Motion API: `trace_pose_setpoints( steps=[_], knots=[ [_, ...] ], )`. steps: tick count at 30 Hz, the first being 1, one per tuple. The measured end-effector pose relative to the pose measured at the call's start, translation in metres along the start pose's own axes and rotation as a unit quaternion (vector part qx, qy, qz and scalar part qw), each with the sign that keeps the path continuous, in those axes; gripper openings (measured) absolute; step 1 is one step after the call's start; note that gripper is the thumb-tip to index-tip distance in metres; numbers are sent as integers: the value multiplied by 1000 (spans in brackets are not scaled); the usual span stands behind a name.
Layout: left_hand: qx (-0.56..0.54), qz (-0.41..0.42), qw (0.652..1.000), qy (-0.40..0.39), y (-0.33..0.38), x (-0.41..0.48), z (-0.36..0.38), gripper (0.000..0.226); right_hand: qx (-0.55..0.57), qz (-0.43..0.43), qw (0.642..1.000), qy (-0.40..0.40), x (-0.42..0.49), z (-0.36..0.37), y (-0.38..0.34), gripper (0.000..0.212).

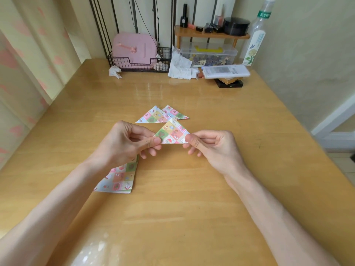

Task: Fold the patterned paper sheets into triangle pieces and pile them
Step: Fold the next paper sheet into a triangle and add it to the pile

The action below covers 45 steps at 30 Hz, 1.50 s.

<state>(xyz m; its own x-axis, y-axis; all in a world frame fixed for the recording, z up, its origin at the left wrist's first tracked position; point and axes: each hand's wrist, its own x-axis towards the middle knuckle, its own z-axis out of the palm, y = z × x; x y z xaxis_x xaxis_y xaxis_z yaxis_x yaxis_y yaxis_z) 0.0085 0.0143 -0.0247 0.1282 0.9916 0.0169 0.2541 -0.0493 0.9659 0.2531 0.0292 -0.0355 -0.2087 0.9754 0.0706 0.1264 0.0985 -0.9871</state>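
**Above the surface [192,217], a paper triangle [172,132] held at both corners**

The left grip [124,143] pinches the triangle's left corner between thumb and forefinger. The right grip [215,148] pinches the right corner the same way, its other fingers loosely curled. The triangle's tip points away from the person. Just beyond it, two more triangles [153,116] lie overlapping on the surface. Beneath the left wrist lies a stack of patterned sheets [119,179]. A wire basket [138,64] stands at the far edge.
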Motion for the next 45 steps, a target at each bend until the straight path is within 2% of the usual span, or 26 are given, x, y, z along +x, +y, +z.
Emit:
trace_pose_setpoints(
  steps=[3,8,15,20,22,25,28,32,34,37,41,45],
  knots=[
    [0,4,1000,-4,-2,1,1,19,-14,-4,1000,19,1,1,1,16],
    [2,-3,1000,7,-5,3,-4,20,13,20,1000,-5,0,0,1,12],
    [-6,10,1000,7,-5,4,-3,18,13,19,999,23,4,3,5,12],
    [25,13,1000,5,-5,3,-8,17,7,8,998,64,13,9,6,5],
    [27,18,999,22,-6,3,-15,20,14,6,997,74,20,12,4,3],
    [51,28,994,94,-11,7,-27,21,4,11,997,82,36,12,1,4],
    [114,48,978,167,-22,11,-37,14,-52,20,996,76,62,14,4,3],
    [110,61,971,203,-34,14,-51,12,-176,5,982,70,89,16,12,8],
    [108,70,970,205,-38,15,-56,10,-259,-15,962,82,93,16,17,11],
    [110,78,971,196,-45,18,-61,8,-384,-75,913,113,91,20,24,12],
    [112,96,972,184,-52,20,-67,15,-438,-122,883,120,88,25,28,9],
    [107,101,973,178,-57,22,-70,18,-447,-120,881,102,88,25,27,11]
  ],
)
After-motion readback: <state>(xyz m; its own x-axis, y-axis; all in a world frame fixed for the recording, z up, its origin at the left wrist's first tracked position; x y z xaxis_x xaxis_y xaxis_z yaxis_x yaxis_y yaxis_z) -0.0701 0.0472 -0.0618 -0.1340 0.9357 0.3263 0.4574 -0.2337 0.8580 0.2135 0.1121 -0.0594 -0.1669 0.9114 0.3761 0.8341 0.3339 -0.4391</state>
